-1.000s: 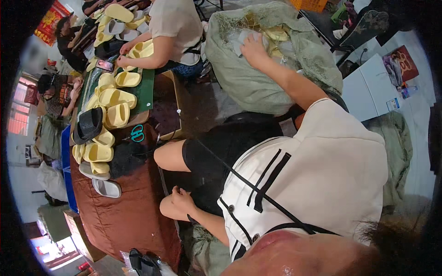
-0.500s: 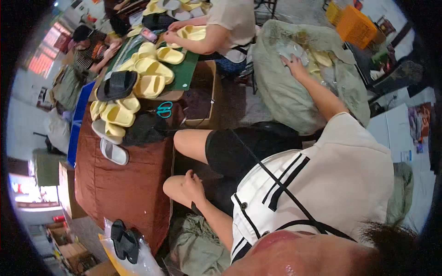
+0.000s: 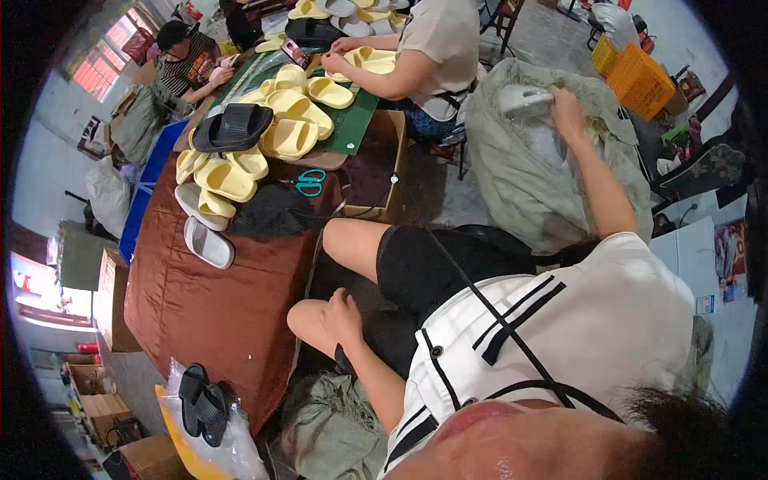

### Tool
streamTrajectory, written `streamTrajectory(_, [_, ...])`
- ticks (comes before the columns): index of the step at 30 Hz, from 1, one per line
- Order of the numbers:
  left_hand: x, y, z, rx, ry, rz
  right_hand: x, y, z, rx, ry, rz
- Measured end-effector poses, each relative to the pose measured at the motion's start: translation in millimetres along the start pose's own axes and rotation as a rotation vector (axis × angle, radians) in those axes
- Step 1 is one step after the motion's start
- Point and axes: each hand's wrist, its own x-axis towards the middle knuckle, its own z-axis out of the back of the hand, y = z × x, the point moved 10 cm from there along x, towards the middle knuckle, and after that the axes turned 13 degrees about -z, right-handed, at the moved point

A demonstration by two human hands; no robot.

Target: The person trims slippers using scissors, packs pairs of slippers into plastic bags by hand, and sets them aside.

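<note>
My right hand (image 3: 569, 118) reaches over the large grey-green sack (image 3: 512, 188) and grips a pale grey slipper (image 3: 524, 102) at the sack's open top. The slipper's far part blends with clear plastic inside, so its full shape is hard to see. My left hand (image 3: 342, 322) rests by my knee with its fingers loosely curled, and nothing shows in it. On the brown cloth-covered table (image 3: 216, 320) beside my knees lie a single light grey slipper (image 3: 210, 243), several yellow slippers (image 3: 226, 179) and a black slipper (image 3: 232, 128) on top of them.
Teal-handled scissors (image 3: 309, 183) lie near a black cloth (image 3: 270, 210). A pair of black slippers (image 3: 203, 406) sits on clear plastic at the table's near corner. A co-worker (image 3: 438, 52) handles yellow slippers across an open cardboard box (image 3: 388, 160). Orange crates (image 3: 640, 84) stand behind the sack.
My right hand has lifted and moved away from the plastic in the sack, now gripping a grey slipper. My left hand stays by the knee. The whole view has shifted slightly.
</note>
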Motion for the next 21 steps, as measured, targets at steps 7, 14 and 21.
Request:
streamTrajectory(7, [1,-4,5,-0.006,-0.038,-0.005,12,124,122,0.025,-0.181,0.179])
streamTrajectory(14, [-5,-4,16,0.031,-0.091,-0.01,32,274,210,0.549,-0.233,0.631])
streamTrajectory(21, [-11,5,22,-0.195,-0.182,0.034,-39,517,236,1.043,0.086,0.98])
